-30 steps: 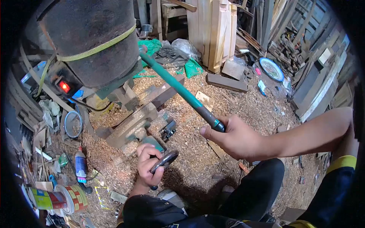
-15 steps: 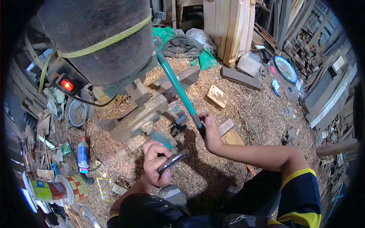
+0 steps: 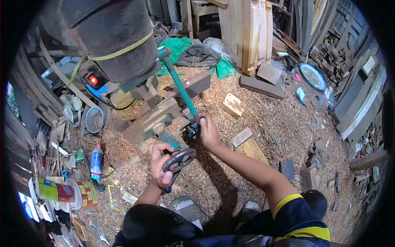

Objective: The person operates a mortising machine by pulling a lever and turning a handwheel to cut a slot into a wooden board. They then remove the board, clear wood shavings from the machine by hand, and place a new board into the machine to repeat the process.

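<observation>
A dark round handwheel point(image 3: 179, 160) sits at the near end of a green machine part point(image 3: 169, 140), and my left hand point(image 3: 159, 161) is wrapped round its left side. My right hand point(image 3: 209, 131) grips the lower end of a long green lever point(image 3: 181, 89). The lever slopes up and left to a joint beside a large dark machine housing point(image 3: 113, 41) tied with a yellow strap. A lit red switch point(image 3: 93, 80) shows on the housing's left. Between the hands is a small black clamp-like part point(image 3: 191, 131).
Wood shavings cover the floor. A holed wood block point(image 3: 233, 104), a dark beam point(image 3: 261, 87) and a light board point(image 3: 252, 150) lie right of the lever. At the left are a blue bottle point(image 3: 96, 161) and a paint can point(image 3: 84, 194). Wood panels point(image 3: 257, 37) stand behind.
The view has shifted, so more of the machine shows. My right hand and the lever's lower end are lower left relative to the machine. My left hand is still on the wheel, which shows more face-on.
</observation>
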The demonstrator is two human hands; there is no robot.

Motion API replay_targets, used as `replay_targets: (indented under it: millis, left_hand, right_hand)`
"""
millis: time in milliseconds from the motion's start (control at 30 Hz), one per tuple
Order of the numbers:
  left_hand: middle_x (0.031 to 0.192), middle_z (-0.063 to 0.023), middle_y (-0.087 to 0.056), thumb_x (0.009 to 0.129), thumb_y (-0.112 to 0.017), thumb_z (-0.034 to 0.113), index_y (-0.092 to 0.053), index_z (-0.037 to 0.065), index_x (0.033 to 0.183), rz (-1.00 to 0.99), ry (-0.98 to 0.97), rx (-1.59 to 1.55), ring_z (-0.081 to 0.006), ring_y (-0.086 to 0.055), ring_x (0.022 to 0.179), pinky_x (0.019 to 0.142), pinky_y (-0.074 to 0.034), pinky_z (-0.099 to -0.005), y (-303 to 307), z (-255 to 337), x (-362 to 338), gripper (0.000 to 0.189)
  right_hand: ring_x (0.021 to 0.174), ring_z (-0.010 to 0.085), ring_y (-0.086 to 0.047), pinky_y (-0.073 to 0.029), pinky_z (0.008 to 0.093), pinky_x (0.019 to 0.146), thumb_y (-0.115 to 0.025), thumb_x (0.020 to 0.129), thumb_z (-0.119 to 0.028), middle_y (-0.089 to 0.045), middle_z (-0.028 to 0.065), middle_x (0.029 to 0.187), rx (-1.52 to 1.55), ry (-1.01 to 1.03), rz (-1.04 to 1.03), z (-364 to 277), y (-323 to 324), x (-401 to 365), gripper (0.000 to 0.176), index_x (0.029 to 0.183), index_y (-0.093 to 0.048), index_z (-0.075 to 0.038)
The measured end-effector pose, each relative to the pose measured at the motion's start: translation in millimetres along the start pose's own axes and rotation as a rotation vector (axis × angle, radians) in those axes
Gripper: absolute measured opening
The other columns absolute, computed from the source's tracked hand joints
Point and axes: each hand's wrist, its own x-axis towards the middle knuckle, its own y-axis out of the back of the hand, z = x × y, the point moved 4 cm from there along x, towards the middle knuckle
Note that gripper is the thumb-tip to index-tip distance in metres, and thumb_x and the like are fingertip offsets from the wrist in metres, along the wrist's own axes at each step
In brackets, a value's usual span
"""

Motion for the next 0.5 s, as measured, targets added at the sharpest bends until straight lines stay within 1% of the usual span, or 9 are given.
replay_targets:
  millis: [100,200,267,300,367,400,433,467,500]
  left_hand:
    - [0.124,-0.0235,-0.059,0.090,-0.057,0.056,-0.061,0.004,0.079,0.008,0.122,0.031,-0.0354,-0.045,0.117,0.109,-0.032,-0.0500,1.0,3.9,-8.4,0.054]
    - [0.133,-0.0260,-0.058,0.090,-0.058,0.056,-0.062,0.004,0.082,0.050,0.166,0.020,-0.0358,-0.046,0.122,0.111,-0.031,-0.0503,-1.0,8.5,-14.1,0.053]
    - [0.140,-0.0272,-0.056,0.090,-0.059,0.056,-0.062,0.004,0.084,0.052,0.154,0.031,-0.0367,-0.045,0.127,0.112,-0.030,-0.0513,-2.7,10.1,-17.3,0.052]
    - [0.140,-0.0272,-0.056,0.091,-0.059,0.056,-0.062,0.004,0.083,0.076,0.176,0.016,-0.0371,-0.046,0.128,0.113,-0.030,-0.0516,-3.9,11.0,-18.1,0.053]
    - [0.141,-0.0272,-0.055,0.091,-0.059,0.057,-0.062,0.004,0.083,0.107,0.184,0.004,-0.0374,-0.046,0.129,0.115,-0.029,-0.0520,-5.3,11.6,-16.4,0.053]
    - [0.142,-0.0269,-0.055,0.091,-0.060,0.054,-0.061,0.003,0.083,0.099,0.174,0.015,-0.0367,-0.047,0.128,0.115,-0.030,-0.0506,-4.8,11.6,-15.4,0.052]
    - [0.142,-0.0265,-0.055,0.090,-0.061,0.052,-0.061,0.003,0.083,0.092,0.165,0.028,-0.0360,-0.048,0.128,0.115,-0.031,-0.0492,-4.4,12.3,-15.4,0.050]
    - [0.142,-0.0265,-0.055,0.090,-0.061,0.052,-0.061,0.003,0.083,0.101,0.156,0.035,-0.0360,-0.048,0.128,0.115,-0.031,-0.0492,-4.2,14.6,-15.7,0.050]
    - [0.142,-0.0261,-0.055,0.090,-0.062,0.049,-0.060,0.002,0.082,0.088,0.180,0.040,-0.0357,-0.049,0.128,0.114,-0.033,-0.0480,-4.0,16.3,-15.6,0.047]
  right_hand:
    - [0.108,0.0480,-0.064,-0.049,0.0530,0.094,-0.046,0.112,-0.032,-0.067,0.0275,0.115,0.022,-0.014,-0.108,-21.1,21.7,-5.8,0.037,0.123,-0.058,0.001]
    - [0.115,0.0473,-0.064,-0.048,0.0519,0.104,-0.054,0.109,-0.027,-0.068,0.0253,0.118,0.012,-0.104,-0.224,-75.2,68.9,-13.5,0.033,0.128,-0.056,0.000]
    - [0.112,0.0412,-0.066,-0.048,0.0512,0.109,-0.058,0.106,-0.022,-0.068,0.0205,0.121,-0.247,0.399,-0.121,-130.0,106.4,-22.8,0.048,0.149,-0.046,-0.003]
    - [0.112,0.0412,-0.066,-0.048,0.0512,0.109,-0.058,0.106,-0.022,-0.068,0.0205,0.121,-0.245,0.409,-0.114,-159.5,125.2,-19.6,0.048,0.149,-0.046,-0.003]
    - [0.105,0.0415,-0.071,-0.047,0.0500,0.115,-0.068,0.100,-0.018,-0.073,0.0182,0.106,-0.242,0.729,-0.184,-233.1,160.7,-13.3,0.020,0.112,-0.064,-0.003]
    - [0.105,0.0415,-0.071,-0.047,0.0500,0.115,-0.068,0.100,-0.018,-0.073,0.0182,0.106,-0.242,0.741,-0.180,-255.8,181.7,-5.1,0.020,0.112,-0.064,-0.003]
    - [0.088,0.0378,-0.070,-0.053,0.0476,0.102,-0.069,0.098,-0.016,-0.072,0.0145,0.092,-0.133,0.819,-0.424,-276.2,196.2,0.6,0.014,0.094,-0.063,-0.005]
    - [0.072,0.0340,-0.070,-0.059,0.0452,0.089,-0.071,0.096,-0.014,-0.071,0.0107,0.078,-0.019,0.890,-0.671,-292.3,204.7,5.0,0.024,0.075,-0.061,-0.006]
    - [0.072,0.0340,-0.070,-0.059,0.0452,0.089,-0.071,0.096,-0.014,-0.071,0.0107,0.078,-0.017,0.907,-0.668,-305.6,212.4,18.3,0.024,0.075,-0.061,-0.006]
